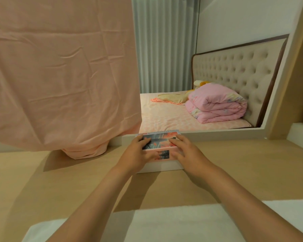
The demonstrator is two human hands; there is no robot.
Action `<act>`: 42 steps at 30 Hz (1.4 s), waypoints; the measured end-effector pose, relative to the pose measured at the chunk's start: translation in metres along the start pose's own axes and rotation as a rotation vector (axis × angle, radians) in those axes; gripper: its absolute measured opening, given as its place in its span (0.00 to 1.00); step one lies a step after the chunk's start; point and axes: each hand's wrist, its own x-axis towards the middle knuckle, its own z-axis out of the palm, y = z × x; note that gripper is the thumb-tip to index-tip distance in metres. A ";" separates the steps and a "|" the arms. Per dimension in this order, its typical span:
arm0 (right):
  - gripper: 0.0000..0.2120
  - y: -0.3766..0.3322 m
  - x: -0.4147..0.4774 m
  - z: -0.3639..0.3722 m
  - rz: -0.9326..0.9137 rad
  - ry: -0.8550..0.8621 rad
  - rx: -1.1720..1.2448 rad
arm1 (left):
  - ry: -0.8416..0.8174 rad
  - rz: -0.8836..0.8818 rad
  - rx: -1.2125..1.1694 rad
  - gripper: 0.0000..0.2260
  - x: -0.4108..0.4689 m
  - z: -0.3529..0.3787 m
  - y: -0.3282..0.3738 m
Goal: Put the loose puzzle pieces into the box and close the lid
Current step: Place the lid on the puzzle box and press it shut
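Where your forearms reach over the pale strip (173, 222) at the bottom edge and across the tan tabletop (59, 180), both hands meet on the puzzle box (161, 167). It stands at the far side of the tabletop, its white base showing beneath the pink picture lid (158, 142). Your left hand (138, 152) lies on the lid's left end and your right hand (185, 152) on its right end. On each, the fingers are fairly straight and flat on top with the thumb against the lid's front face, so they press rather than clutch. Just left of the box a pink cloth (59, 75) hangs down and bunches on the tabletop. Beyond the white ledge (208, 132) is a bed (164, 117) with a folded pink quilt (217, 107), backed by a tufted headboard (234, 67) and pale curtains (164, 49).
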 end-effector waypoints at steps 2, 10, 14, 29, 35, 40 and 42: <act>0.23 0.000 0.003 0.000 0.005 -0.009 0.007 | 0.021 0.005 -0.013 0.32 0.000 0.001 0.000; 0.23 -0.002 0.006 0.004 0.016 0.006 0.061 | 0.012 0.016 0.003 0.32 0.006 -0.005 -0.001; 0.23 0.003 0.004 0.006 0.032 -0.021 0.055 | -0.031 0.017 0.029 0.33 0.004 -0.005 -0.004; 0.24 -0.005 0.049 -0.003 0.146 -0.121 -0.228 | -0.121 -0.039 0.254 0.20 0.047 -0.016 -0.011; 0.34 0.002 0.067 0.006 0.176 -0.283 -0.235 | -0.388 -0.074 0.371 0.27 0.063 0.001 -0.026; 0.30 0.013 0.064 0.015 0.143 -0.261 -0.243 | -0.349 -0.056 0.386 0.29 0.057 0.013 -0.039; 0.30 0.016 0.061 0.019 0.139 -0.251 -0.232 | -0.319 -0.071 0.347 0.29 0.053 0.016 -0.039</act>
